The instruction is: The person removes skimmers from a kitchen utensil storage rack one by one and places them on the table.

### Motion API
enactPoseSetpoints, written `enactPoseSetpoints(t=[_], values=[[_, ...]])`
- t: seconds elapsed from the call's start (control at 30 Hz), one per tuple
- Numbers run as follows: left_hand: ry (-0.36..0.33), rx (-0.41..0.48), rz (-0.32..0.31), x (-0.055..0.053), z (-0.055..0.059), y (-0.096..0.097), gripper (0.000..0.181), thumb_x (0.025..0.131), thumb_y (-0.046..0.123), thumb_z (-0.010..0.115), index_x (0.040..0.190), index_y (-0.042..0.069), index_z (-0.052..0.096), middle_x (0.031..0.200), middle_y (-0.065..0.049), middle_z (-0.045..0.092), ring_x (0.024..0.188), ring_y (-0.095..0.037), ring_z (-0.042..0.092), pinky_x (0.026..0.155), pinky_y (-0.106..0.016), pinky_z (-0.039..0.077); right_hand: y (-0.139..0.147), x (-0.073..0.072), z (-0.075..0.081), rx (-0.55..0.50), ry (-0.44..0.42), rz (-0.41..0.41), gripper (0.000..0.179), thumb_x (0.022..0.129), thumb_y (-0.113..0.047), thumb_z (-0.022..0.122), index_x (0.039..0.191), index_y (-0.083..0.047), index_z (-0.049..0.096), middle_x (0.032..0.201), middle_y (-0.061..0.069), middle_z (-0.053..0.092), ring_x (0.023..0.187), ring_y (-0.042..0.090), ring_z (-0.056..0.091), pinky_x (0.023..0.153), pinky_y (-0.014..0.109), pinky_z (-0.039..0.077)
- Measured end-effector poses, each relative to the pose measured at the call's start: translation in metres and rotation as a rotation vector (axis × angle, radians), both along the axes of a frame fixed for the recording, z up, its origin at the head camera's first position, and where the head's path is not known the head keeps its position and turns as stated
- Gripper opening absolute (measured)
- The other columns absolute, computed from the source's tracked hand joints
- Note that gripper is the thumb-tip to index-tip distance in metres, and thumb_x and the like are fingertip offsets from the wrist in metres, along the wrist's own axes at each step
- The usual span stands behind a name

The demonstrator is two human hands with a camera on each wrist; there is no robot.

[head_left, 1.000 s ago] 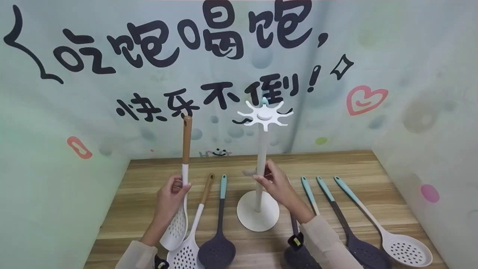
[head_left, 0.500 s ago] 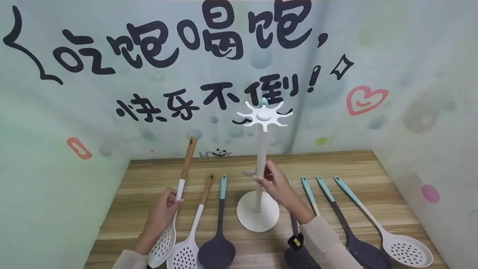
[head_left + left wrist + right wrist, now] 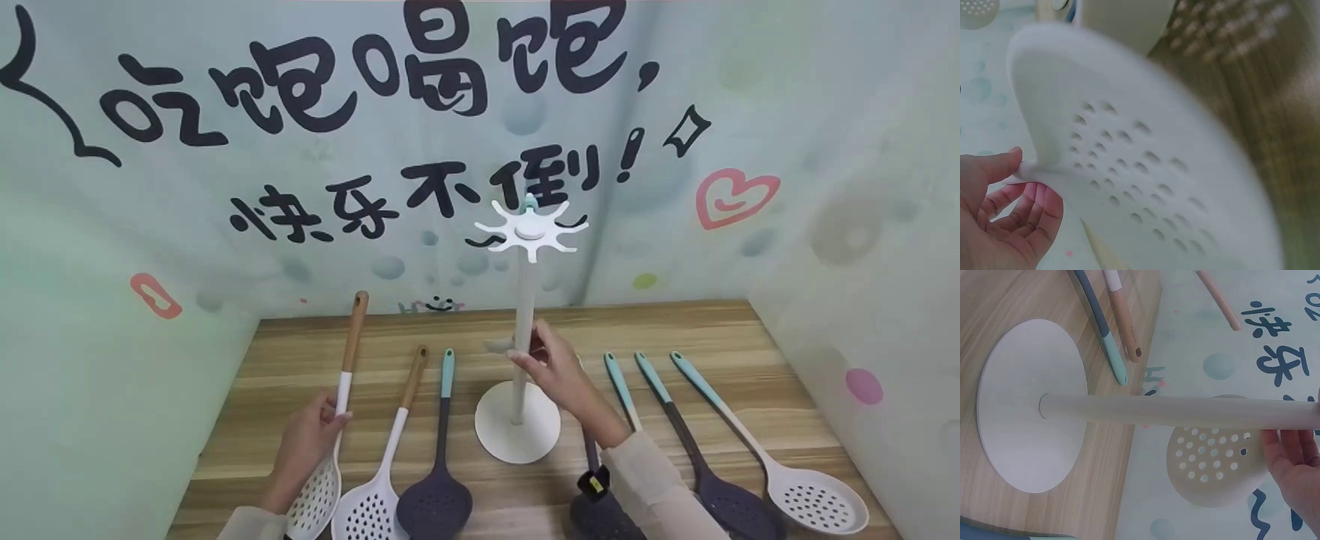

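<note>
My left hand (image 3: 306, 439) pinches the white neck of a skimmer (image 3: 352, 337) with a brown handle. Its perforated white head (image 3: 1129, 163) fills much of the left wrist view. The skimmer leans, handle up, at the left of the table. My right hand (image 3: 559, 371) grips the pole of a white utensil stand (image 3: 525, 300), which has a round base and a star-shaped top of hooks. Behind the pole, a perforated skimmer head (image 3: 1210, 461) shows in the right wrist view, and a turquoise tip appears at the stand's top.
Left of the stand lie a white skimmer (image 3: 371, 506) with a brown handle and a dark skimmer (image 3: 435, 502). Several turquoise-handled utensils lie at the right, including a white skimmer (image 3: 817, 501) and a dark one (image 3: 739, 506). A patterned backdrop encloses the wooden table (image 3: 315, 352).
My left hand has moved down and to the left with the skimmer, whose handle end is now lower. My right hand stays on the stand's pole.
</note>
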State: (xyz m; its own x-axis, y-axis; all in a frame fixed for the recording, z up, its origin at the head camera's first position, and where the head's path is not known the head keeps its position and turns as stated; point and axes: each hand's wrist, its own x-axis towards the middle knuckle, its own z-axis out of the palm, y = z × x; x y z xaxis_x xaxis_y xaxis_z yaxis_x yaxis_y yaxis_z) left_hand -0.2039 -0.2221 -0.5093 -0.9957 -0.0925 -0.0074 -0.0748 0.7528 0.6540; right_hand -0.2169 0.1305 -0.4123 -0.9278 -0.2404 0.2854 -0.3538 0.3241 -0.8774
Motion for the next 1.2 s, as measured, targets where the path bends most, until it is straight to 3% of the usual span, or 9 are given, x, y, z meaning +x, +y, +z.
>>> enactPoseSetpoints(t=[0.3, 0.57, 1.0, 1.2], values=[[-0.091, -0.04, 0.004, 0.001, -0.006, -0.003, 0.022, 0.087, 0.014, 0.063, 0.103, 0.002, 0.056, 0.079, -0.007, 0.058, 0.066, -0.017, 0.052, 0.055, -0.026, 0.041, -0.001, 0.0, 0.001, -0.011, 0.004, -0.006, 0.02, 0.088, -0.004, 0.06, 0.103, 0.005, 0.05, 0.093, 0.018, 0.059, 0.086, 0.024, 0.058, 0.081, 0.038, 0.053], [-0.162, -0.015, -0.029, 0.001, -0.019, -0.002, 0.021, 0.087, 0.01, 0.06, 0.103, -0.002, 0.057, 0.079, -0.007, 0.063, 0.067, -0.017, 0.056, 0.057, -0.029, 0.045, 0.0, 0.0, 0.0, -0.005, 0.008, 0.001, 0.02, 0.089, -0.005, 0.059, 0.103, 0.004, 0.05, 0.092, 0.017, 0.059, 0.086, 0.021, 0.057, 0.079, 0.034, 0.053], [-0.157, -0.072, -0.066, 0.001, -0.03, 0.003, 0.016, 0.083, 0.006, 0.062, 0.092, -0.007, 0.062, 0.067, -0.005, 0.055, 0.06, -0.017, 0.049, 0.051, -0.025, 0.039, -0.001, 0.001, 0.0, -0.006, -0.002, -0.009, 0.019, 0.089, -0.005, 0.059, 0.103, 0.003, 0.05, 0.092, 0.016, 0.058, 0.085, 0.022, 0.057, 0.078, 0.03, 0.051], [-0.241, -0.053, -0.048, 0.0, -0.032, 0.005, 0.017, 0.086, 0.007, 0.06, 0.097, -0.006, 0.062, 0.068, -0.004, 0.054, 0.061, -0.015, 0.048, 0.052, -0.024, 0.039, -0.001, 0.002, 0.0, -0.014, 0.013, -0.01, 0.02, 0.089, -0.004, 0.059, 0.104, 0.004, 0.049, 0.092, 0.016, 0.058, 0.086, 0.022, 0.057, 0.08, 0.036, 0.052]])
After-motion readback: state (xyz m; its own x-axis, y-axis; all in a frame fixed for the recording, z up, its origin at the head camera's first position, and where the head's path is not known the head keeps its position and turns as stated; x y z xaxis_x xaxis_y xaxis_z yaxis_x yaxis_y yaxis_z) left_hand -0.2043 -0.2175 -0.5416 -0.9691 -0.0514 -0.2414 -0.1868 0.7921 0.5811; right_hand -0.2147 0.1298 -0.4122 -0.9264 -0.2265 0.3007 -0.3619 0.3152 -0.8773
